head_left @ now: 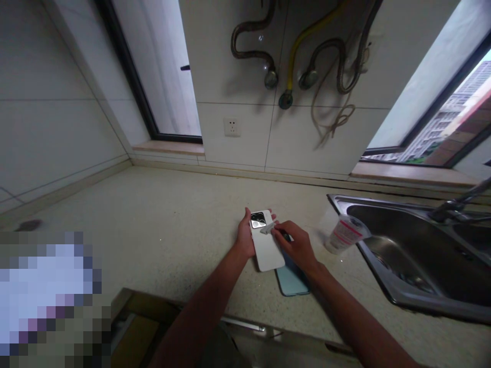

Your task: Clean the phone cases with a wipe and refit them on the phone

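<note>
My left hand point(245, 236) grips a white phone point(265, 248) by its left edge, back side up, with the camera block at the far end. My right hand point(296, 247) is closed in a pinch on a small grey tab or film point(267, 229) just below the phone's camera. Under my right hand a second, light blue phone or case point(291, 282) lies flat on the speckled countertop point(161, 225).
A clear plastic cup with a red label point(344, 234) lies tipped at the left rim of the steel sink point(406, 255), with the faucet point(456, 205) at the right. Hoses hang on the tiled wall above a socket point(231, 127). An open drawer sits below the counter edge.
</note>
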`<state>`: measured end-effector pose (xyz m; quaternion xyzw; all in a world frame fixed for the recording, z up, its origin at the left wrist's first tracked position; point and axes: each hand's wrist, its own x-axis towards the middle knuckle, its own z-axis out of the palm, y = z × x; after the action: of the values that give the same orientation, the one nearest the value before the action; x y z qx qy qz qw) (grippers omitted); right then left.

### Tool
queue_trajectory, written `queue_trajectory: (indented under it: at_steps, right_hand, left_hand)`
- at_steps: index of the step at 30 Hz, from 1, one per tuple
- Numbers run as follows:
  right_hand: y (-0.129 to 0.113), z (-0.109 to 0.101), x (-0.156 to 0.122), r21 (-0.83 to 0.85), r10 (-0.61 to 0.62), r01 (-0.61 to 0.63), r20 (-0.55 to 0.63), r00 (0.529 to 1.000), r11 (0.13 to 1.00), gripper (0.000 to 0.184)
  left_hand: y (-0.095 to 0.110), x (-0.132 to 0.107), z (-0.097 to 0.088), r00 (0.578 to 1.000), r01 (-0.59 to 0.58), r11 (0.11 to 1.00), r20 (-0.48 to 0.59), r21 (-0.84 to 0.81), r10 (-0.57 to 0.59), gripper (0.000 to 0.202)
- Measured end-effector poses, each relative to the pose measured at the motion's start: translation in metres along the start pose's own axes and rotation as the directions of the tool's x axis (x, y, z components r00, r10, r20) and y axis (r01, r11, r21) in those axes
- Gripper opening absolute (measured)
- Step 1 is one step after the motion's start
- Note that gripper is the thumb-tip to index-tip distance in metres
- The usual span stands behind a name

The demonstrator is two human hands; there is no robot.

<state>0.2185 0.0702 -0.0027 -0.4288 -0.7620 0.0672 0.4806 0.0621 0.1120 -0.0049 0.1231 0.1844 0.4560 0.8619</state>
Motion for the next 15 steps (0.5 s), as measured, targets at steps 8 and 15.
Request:
queue_trajectory:
  at_steps: [8, 15]
  right_hand:
    - [-0.009, -0.004, -0.002, -0.010, -0.142, 0.147, 0.198, 0.970, 0.989, 0.022]
    - [-0.015, 0.004, -0.006, -0.070, -0.233, 0.245, 0.147, 0.961, 0.967, 0.016]
  left_hand:
    - [0.005, -0.005, 0.003, 0.994, -0.107, 0.990, -0.009, -0.094, 0.107, 0.071]
    - [0.000, -0.002, 0.005, 0.994, -0.089, 0.993, -0.073, -0.072, 0.084, 0.067]
